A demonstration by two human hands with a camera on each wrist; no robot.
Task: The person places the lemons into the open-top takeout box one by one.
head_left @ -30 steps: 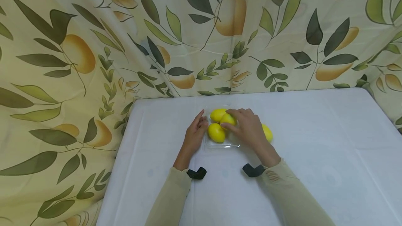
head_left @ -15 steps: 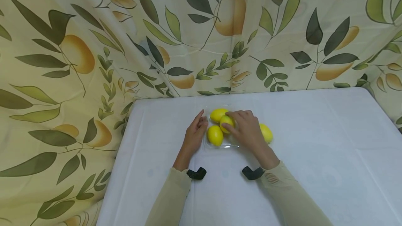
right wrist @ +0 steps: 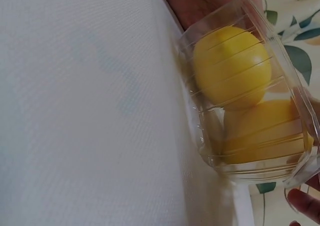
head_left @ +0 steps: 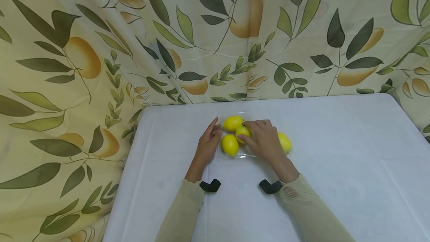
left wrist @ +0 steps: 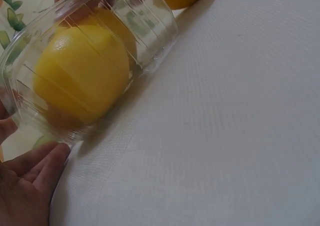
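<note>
A clear plastic container (head_left: 246, 156) sits on the table with lemons inside. One lemon (head_left: 233, 123) lies toward its back and another lemon (head_left: 230, 145) toward its front left. My right hand (head_left: 265, 139) pinches a third lemon (head_left: 242, 133) between thumb and fingers, down among those two. At the container's left side rests my left hand (head_left: 209, 143), its fingers fairly straight against the wall. In the left wrist view, that hand's fingertips (left wrist: 59, 153) touch the container's lower corner. A further lemon (head_left: 284, 143) lies on the table, partly behind my right hand.
A white cloth covers the table (head_left: 336, 160). A leaf-and-fruit patterned curtain (head_left: 215, 55) hangs behind it and along the left. Dark wrist mounts (head_left: 210, 186) stick out from both sleeves.
My right hand has shifted slightly with its lemon, which has turned between the fingers. The front lemon has moved a little left and nearer; the back one has slid slightly left. My left hand stays put.
</note>
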